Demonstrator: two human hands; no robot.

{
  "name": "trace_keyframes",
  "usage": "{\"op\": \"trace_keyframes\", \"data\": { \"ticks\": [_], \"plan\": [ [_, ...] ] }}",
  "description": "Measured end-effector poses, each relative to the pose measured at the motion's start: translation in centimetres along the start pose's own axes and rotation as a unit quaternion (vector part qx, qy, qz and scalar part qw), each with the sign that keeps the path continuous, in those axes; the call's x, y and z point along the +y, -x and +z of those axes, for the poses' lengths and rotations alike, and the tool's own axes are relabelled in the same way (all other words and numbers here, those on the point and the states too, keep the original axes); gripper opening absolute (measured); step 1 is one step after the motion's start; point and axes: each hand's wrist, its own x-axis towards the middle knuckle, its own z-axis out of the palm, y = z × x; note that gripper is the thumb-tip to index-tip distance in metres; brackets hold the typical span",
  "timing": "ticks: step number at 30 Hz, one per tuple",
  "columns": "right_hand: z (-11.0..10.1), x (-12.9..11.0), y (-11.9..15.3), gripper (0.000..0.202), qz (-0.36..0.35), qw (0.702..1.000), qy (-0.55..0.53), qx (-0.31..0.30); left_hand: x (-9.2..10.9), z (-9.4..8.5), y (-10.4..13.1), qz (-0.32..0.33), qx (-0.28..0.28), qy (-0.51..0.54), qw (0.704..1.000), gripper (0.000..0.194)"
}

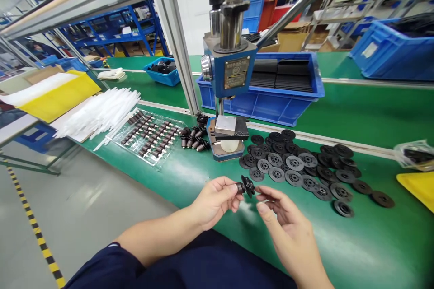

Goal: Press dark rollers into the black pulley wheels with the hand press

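just in front of the press [226, 76], a small black wheel assembly [247, 186] is pinched in the left hand [213, 201] for inspection, while the right hand [283, 216] is held loosely open beside it, empty, above the table [373, 244].

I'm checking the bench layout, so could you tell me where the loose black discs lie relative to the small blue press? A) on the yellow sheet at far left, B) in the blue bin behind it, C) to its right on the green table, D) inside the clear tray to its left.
C: the black discs are spread on the green table right of the press, beyond the right hand.
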Motion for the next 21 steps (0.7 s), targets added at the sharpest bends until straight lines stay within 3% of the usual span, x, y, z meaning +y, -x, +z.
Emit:
{"op": "trace_keyframes", "data": {
  "ticks": [6,14,21],
  "plan": [
    [0.2,0.1,-0.1,0.054,0.04,0.994,-0.076,-0.065,-0.4,0.0,0.5,-0.007,-0.018,-0.054,0.998,0.036],
    [0.0,0.1,-0.5,0.066,0.07,0.986,-0.139,-0.066,-0.2,0.1,1.1,0.04,-0.024,-0.137,0.99,0.037],
    [0.6,0.6,-0.3,0.066,0.088,0.982,-0.15,-0.077,-0.2,-0.3,1.8,0.092,-0.045,-0.194,0.976,0.025]
  ]
}}
